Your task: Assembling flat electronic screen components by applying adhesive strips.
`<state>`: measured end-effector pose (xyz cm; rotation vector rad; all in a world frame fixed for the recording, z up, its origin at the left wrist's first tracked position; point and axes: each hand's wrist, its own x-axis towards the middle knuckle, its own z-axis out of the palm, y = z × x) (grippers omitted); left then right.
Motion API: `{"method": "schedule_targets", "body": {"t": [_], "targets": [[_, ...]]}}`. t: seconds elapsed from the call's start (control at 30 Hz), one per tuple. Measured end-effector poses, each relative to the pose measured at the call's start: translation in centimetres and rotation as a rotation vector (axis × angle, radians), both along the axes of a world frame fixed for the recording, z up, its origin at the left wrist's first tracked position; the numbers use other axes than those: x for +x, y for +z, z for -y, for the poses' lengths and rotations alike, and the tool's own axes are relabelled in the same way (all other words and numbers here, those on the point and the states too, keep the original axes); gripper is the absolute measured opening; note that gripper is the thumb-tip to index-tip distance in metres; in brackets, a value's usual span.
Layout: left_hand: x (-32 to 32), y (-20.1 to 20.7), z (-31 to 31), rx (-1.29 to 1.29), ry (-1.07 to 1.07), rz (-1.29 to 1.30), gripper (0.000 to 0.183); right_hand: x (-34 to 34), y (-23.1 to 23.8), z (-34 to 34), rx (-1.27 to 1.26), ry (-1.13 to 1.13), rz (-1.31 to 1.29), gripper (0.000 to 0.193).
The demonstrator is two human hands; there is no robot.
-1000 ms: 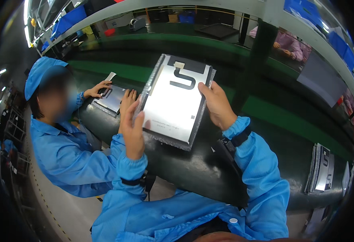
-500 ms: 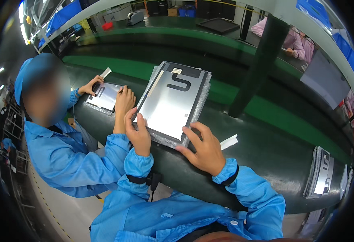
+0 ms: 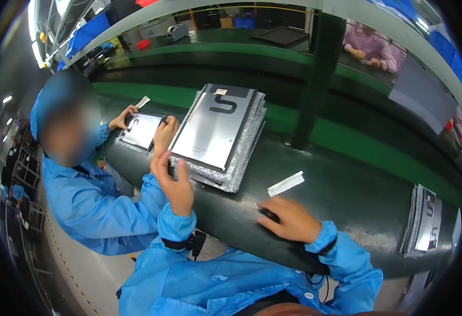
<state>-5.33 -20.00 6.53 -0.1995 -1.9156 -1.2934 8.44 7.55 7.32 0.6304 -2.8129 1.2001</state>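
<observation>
Head view shows left hand (image 3: 176, 187) open, right hand (image 3: 292, 219) curled over a dark object (image 3: 269, 214) (mostly hidden, grip unclear).

a silver panel (image 3: 204, 134) with a dark curved strip (image 3: 221, 110) lies on bubble wrap (image 3: 233, 181); a black thing (image 3: 269, 214), too blurred to name, shows nearer.

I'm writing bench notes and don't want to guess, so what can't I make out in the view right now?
In the head view:
- Dark object: partly covered by the blurred right hand; what it is and whether it's gripped are unclear.
- Stack: lower layers mostly hidden beneath the top panel.
- Small print on that panel: too small to read.
- Pale sheet, far right: cut off by the fisheye rim.
</observation>
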Motion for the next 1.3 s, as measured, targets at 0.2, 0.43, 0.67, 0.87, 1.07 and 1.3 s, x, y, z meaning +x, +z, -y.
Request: {"method": "schedule_targets", "body": {"t": [0.2,0.43,0.67,0.87,1.07,1.3], "targets": [[9.0,7.5,-3.7,-0.222,-0.668,-0.154,0.024,5.7,-1.1,-4.8,-0.128,-0.193,0.104,0.027],[9.4,2.7,-10.6,-0.476,-1.196,0.396,0.015,5.7,-5.9,-9.5,-0.491,-0.615,0.226,0.025],[5.0,-2.5,-16.1,-0.819,-0.741,0.125,0.049,5.9,-4.6,-9.7,-0.298,-0.524,0.104,0.022],[3.1,-3.2,-18.2,-0.85,-0.656,0.162,0.038,6.6,-4.4,-10.0,-0.25,-0.496,0.07,0.021],[3.9,-4.4,-17.2,-0.676,-0.911,0.292,0.017,6.7,-4.9,-9.3,-0.305,-0.455,0.12,0.022],[7.0,-6.7,-16.7,-0.278,-1.404,0.798,0.018,7.3,-3.9,-8.3,-0.178,-0.51,-0.241,0.047]]}}
